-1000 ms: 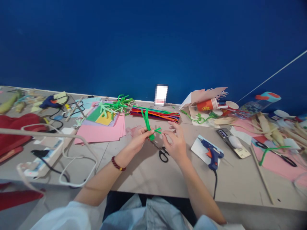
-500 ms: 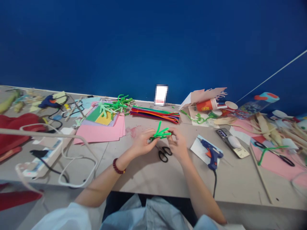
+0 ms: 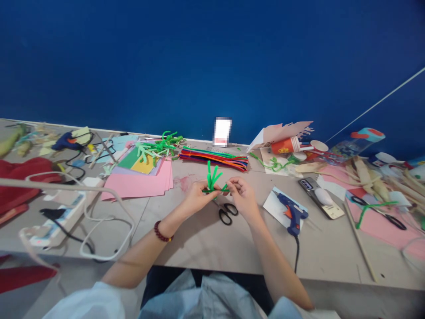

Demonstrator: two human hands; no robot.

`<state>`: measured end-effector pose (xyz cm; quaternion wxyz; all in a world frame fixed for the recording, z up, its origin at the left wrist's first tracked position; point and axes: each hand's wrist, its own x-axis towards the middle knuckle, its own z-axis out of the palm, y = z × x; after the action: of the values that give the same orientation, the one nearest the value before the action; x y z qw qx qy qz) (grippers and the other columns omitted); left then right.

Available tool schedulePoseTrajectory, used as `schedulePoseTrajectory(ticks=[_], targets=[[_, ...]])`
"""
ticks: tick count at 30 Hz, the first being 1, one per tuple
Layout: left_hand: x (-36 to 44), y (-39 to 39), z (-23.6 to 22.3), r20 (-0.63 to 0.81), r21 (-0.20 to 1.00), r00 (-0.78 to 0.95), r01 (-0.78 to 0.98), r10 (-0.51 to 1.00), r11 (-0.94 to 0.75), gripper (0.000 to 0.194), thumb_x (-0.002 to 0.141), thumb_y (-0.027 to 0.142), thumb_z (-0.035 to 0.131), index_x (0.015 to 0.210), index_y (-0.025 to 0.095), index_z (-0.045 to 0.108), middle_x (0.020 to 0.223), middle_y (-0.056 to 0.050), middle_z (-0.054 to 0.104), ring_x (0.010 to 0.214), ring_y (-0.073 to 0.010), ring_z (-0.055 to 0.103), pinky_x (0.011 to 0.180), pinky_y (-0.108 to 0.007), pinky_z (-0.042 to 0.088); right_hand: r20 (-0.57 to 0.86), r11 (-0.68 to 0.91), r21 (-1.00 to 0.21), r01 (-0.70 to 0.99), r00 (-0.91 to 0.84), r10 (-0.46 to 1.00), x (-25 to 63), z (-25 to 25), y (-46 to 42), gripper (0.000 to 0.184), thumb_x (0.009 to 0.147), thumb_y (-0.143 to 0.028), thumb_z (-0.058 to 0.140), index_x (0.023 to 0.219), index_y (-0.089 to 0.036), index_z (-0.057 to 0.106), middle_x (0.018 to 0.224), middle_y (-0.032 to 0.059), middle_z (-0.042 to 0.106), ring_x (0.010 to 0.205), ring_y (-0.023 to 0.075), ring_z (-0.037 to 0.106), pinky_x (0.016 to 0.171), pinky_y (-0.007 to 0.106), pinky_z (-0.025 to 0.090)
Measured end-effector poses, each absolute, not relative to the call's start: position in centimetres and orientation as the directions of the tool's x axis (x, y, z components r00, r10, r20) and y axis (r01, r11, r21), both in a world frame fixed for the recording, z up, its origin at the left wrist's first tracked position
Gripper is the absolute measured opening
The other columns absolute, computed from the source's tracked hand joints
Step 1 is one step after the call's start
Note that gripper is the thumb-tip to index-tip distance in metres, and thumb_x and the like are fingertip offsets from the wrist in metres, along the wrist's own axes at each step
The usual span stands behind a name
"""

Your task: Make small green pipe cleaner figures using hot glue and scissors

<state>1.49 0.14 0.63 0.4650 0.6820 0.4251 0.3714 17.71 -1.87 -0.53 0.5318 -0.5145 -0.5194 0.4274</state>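
Observation:
Green pipe cleaners (image 3: 213,177), bent into several upright prongs, are held between my hands above the table. My left hand (image 3: 200,196) pinches them at the base, its thumb along the lower strand. With thumb and fingertips my right hand (image 3: 243,194) grips an end of a strand on the right side. Black-handled scissors (image 3: 226,213) lie on the table just below my hands, their blades partly hidden. Behind my hands rests a bundle of coloured pipe cleaners (image 3: 214,158).
To the right, a blue glue gun (image 3: 292,213) lies on a card, beside a phone (image 3: 322,198). Pink paper (image 3: 136,184) and bent green pipe cleaners (image 3: 162,144) are at left, near a white power strip (image 3: 68,215) with looping cables. A blue wall (image 3: 212,66) rises behind.
The green prongs have swung from leaning right to standing more upright and shifted slightly left. My right fingers now pinch one strand's end lower down.

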Motion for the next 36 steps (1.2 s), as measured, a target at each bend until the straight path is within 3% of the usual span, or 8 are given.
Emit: schedulePoseTrajectory(ticks=[6, 17, 21, 24, 27, 30, 33, 36], targets=[[1.1, 0.9, 0.2, 0.148, 0.952, 0.316, 0.212, 0.937, -0.222, 0.015, 0.07, 0.031, 0.064, 0.075, 0.017, 0.068, 0.078, -0.005, 0.068, 0.077, -0.0191, 0.061, 0.075, -0.029, 0.046, 0.152, 0.147, -0.987, 0.058, 0.105, 0.983, 17.4, -0.1, -2.2, 0.018, 0.08, -0.038, 0.056, 0.08, -0.021, 0.052, 0.064, -0.0024, 0.059, 0.059, 0.0136, 0.062, 0.059, 0.026, 0.046], [0.7, 0.3, 1.6, 0.097, 0.99, 0.568, 0.03, 0.818, -0.138, 0.019, 0.07, 0.036, 0.065, 0.072, 0.016, 0.064, 0.074, -0.004, 0.06, 0.072, -0.0167, 0.056, 0.071, -0.03, 0.046, 0.034, 0.031, -0.995, -0.091, -0.033, 0.999, 18.0, 0.7, -2.0, 0.024, 0.073, -0.042, 0.063, 0.073, -0.019, 0.058, 0.062, -0.0019, 0.058, 0.057, 0.0113, 0.055, 0.057, 0.024, 0.046], [0.8, 0.3, 1.4, 0.125, 0.992, 0.428, -0.078, 0.895, -0.102, 0.021, 0.067, 0.036, 0.068, 0.069, 0.017, 0.061, 0.074, -0.003, 0.059, 0.071, -0.015, 0.055, 0.067, -0.028, 0.045, 0.012, 0.01, -0.998, -0.061, -0.042, 0.999, 17.8, 0.1, -1.9, 0.023, 0.073, -0.042, 0.062, 0.071, -0.019, 0.056, 0.058, -0.0029, 0.056, 0.055, 0.0112, 0.053, 0.055, 0.024, 0.043], [1.1, 0.5, 1.1, 0.09, 0.993, 0.236, -0.092, 0.967, -0.07, 0.022, 0.065, 0.036, 0.069, 0.068, 0.017, 0.059, 0.073, -0.002, 0.059, 0.066, -0.013, 0.053, 0.064, -0.026, 0.044, 0.093, 0.093, -0.993, 0.073, -0.006, 0.996, 17.3, 0.1, -2.3, 0.021, 0.077, -0.039, 0.057, 0.071, -0.02, 0.054, 0.059, -0.0026, 0.056, 0.057, 0.012, 0.052, 0.057, 0.025, 0.043], [1.2, 0.7, 0.7, 0.059, 0.997, 0.084, -0.06, 0.995, -0.054, 0.022, 0.064, 0.035, 0.069, 0.07, 0.017, 0.059, 0.075, -0.002, 0.06, 0.067, -0.0135, 0.055, 0.064, -0.026, 0.045, 0.307, 0.278, -0.892, 0.356, 0.026, 0.951, 16.7, 0.3, -2.9, 0.015, 0.083, -0.03, 0.051, 0.073, -0.02, 0.055, 0.066, 0.0, 0.058, 0.063, 0.0137, 0.053, 0.062, 0.027, 0.044], [1.1, 0.8, 0.4, 0.145, 0.985, 0.074, 0.086, 0.987, -0.151, 0.016, 0.068, 0.032, 0.066, 0.071, 0.017, 0.061, 0.076, -0.004, 0.062, 0.073, -0.0161, 0.057, 0.069, -0.027, 0.045, 0.531, 0.474, -0.643, 0.602, -0.095, 0.842, 16.7, 0.4, -3.2, 0.013, 0.086, -0.022, 0.047, 0.078, -0.02, 0.057, 0.073, 0.0036, 0.06, 0.071, 0.017, 0.054, 0.069, 0.031, 0.044], [0.9, 0.7, 0.3, 0.269, 0.912, 0.144, 0.278, 0.952, -0.3, 0.011, 0.072, 0.029, 0.062, 0.073, 0.019, 0.065, 0.076, -0.005, 0.064, 0.078, -0.0183, 0.058, 0.077, -0.029, 0.043, 0.622, 0.584, -0.434, 0.687, -0.241, 0.745, 17.1, 0.5, -3.1, 0.014, 0.086, -0.016, 0.045, 0.083, -0.02, 0.058, 0.075, 0.006, 0.061, 0.08, 0.0201, 0.055, 0.073, 0.034, 0.045], [0.7, 0.4, 0.5, 0.352, 0.843, 0.238, 0.339, 0.905, -0.417, 0.007, 0.073, 0.024, 0.061, 0.077, 0.02, 0.066, 0.079, -0.004, 0.064, 0.08, -0.0182, 0.057, 0.079, -0.029, 0.042, 0.662, 0.589, -0.415, 0.694, -0.214, 0.718, 17.5, 0.7, -3.0, 0.014, 0.086, -0.016, 0.046, 0.088, -0.021, 0.059, 0.089, 0.0085, 0.063, 0.092, 0.0214, 0.056, 0.082, 0.036, 0.045]])
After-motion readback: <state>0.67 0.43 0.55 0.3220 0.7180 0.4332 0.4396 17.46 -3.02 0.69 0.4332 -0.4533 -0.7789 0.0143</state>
